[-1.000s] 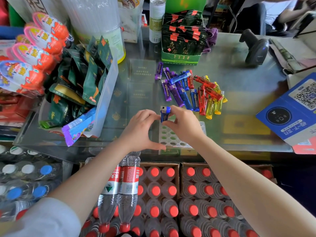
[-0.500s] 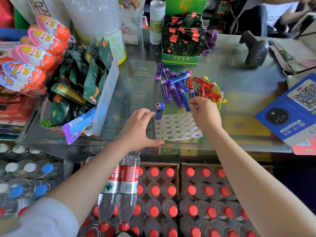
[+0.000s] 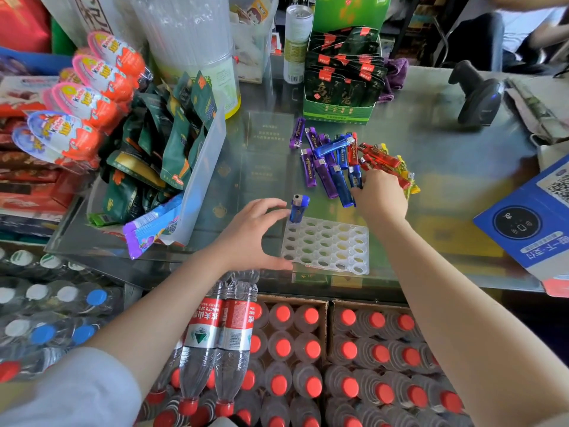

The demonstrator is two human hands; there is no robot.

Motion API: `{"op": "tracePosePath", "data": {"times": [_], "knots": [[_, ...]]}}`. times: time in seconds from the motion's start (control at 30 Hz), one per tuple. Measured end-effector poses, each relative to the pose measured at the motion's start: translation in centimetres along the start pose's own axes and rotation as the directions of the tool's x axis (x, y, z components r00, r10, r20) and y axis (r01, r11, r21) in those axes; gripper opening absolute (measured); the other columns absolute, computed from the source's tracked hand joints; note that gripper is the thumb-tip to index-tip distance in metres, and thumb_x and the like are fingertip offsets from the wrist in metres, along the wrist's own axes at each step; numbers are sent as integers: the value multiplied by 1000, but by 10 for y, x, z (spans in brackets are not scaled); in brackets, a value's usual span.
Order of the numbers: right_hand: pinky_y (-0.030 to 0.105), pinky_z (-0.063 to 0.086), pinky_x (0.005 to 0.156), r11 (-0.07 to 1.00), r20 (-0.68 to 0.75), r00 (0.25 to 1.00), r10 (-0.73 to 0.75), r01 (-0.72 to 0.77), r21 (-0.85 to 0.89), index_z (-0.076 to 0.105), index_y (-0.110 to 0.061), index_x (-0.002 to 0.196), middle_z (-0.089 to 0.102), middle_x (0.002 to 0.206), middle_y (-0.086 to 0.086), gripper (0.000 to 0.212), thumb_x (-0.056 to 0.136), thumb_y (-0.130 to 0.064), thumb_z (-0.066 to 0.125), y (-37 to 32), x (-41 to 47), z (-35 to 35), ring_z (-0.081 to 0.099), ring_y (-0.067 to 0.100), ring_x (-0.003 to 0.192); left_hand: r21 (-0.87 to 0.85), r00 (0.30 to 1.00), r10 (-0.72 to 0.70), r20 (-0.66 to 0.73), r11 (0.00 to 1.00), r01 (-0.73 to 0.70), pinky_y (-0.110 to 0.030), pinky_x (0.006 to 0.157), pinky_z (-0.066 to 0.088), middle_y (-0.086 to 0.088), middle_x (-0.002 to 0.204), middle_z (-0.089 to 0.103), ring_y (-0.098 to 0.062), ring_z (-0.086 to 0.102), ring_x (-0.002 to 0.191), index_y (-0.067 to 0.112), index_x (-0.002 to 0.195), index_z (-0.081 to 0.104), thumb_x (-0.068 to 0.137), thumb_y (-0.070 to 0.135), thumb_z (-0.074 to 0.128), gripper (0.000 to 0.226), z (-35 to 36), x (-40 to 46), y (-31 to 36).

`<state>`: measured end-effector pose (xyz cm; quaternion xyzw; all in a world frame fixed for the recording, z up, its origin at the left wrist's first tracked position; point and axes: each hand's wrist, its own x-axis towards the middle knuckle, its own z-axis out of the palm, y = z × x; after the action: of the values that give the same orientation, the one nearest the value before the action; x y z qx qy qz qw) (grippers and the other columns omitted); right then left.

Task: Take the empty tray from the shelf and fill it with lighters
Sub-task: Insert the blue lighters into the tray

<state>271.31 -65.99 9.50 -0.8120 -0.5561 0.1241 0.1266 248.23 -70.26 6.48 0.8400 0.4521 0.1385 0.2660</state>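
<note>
A white plastic tray with rows of round holes lies on the glass counter near its front edge. One blue lighter stands upright in the tray's far left corner hole. Behind the tray lies a pile of lighters in purple, blue, red and yellow. My left hand is spread along the tray's left edge, thumb touching the near corner and fingers just beside the upright lighter. My right hand reaches into the pile, fingertips closed around a blue lighter.
A clear bin of snack packets stands left of the tray. At the back are a green box of dark sachets and a barcode scanner. A blue QR sign lies right. Bottled water sits below the counter.
Both hands set the blue lighter upright in the tray's corner hole. My right hand then let go and moved back right to the pile; my left hand stayed by the tray.
</note>
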Motion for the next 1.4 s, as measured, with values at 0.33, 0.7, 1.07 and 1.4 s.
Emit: {"op": "tracePosePath", "data": {"times": [0.33, 0.7, 1.07, 1.4], "knots": [[16, 36, 45, 920, -65, 985, -161, 174, 351, 61, -8, 91, 60, 74, 2, 11, 82, -14, 59, 2, -12, -5, 47, 8, 54, 39, 1000, -8, -29, 999, 10, -30, 106, 22, 2, 138, 38, -14, 30, 128, 17, 132, 42, 54, 72, 54, 96, 1, 0, 3], [27, 52, 68, 642, 78, 931, -356, 183, 745, 61, -16, 91, 67, 76, -10, 20, 76, -4, 67, -17, -75, 13, 63, 7, 66, 27, 996, -26, -87, 999, 29, -34, 104, 28, 0, 134, 44, -17, 37, 125, 15, 130, 44, 56, 66, 67, 93, 5, -1, 1], [9, 41, 60, 682, -42, 872, -487, 410, 606, 63, -14, 86, 58, 76, -3, 16, 75, -4, 69, -28, -77, 27, 54, 7, 65, 4, 995, -3, -101, 1000, 3, -27, 100, 28, 1, 130, 47, -16, 40, 120, 16, 126, 46, 56, 66, 66, 88, 6, -1, -1], [18, 40, 58, 751, -65, 834, -548, 525, 401, 64, -6, 83, 56, 70, -10, 11, 75, -10, 70, -27, -72, 26, 48, 5, 58, 6, 997, -24, -76, 1000, 24, -30, 102, 29, 2, 133, 45, -15, 39, 122, 18, 128, 44, 56, 70, 61, 90, 4, -1, -1]]}}
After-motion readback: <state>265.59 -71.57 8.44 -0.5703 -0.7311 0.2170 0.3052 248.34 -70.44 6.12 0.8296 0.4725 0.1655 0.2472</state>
